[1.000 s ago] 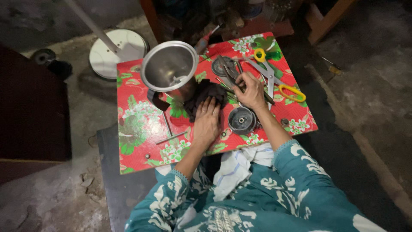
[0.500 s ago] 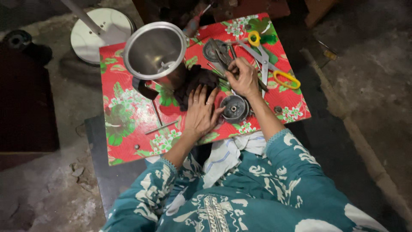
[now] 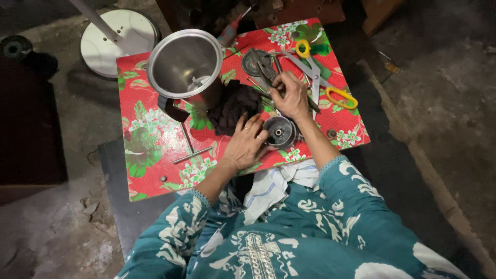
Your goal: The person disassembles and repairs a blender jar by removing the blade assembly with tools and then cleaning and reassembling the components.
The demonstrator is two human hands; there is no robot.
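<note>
My left hand (image 3: pixel 245 145) lies flat on the red floral table (image 3: pixel 150 155) with its fingers apart. Its fingertips touch a dark crumpled cloth (image 3: pixel 235 106) and a small round metal cup part (image 3: pixel 279 132). My right hand (image 3: pixel 292 97) is closed on the handles of grey pliers (image 3: pixel 264 66), next to a round metal disc (image 3: pixel 253 61). Scissors with yellow handles (image 3: pixel 323 82) lie just right of that hand. A steel jar (image 3: pixel 183 64) with a black handle stands open behind the cloth.
A thin T-shaped metal rod (image 3: pixel 190 150) lies on the table left of my left hand. A white round stand base (image 3: pixel 129 26) sits on the floor beyond the table. A screwdriver (image 3: pixel 230 32) rests at the far edge, and a white cloth (image 3: pixel 276 186) is on my lap.
The view has shifted slightly. My right hand has moved a little toward the pliers, and my left hand stays flat in the same place.
</note>
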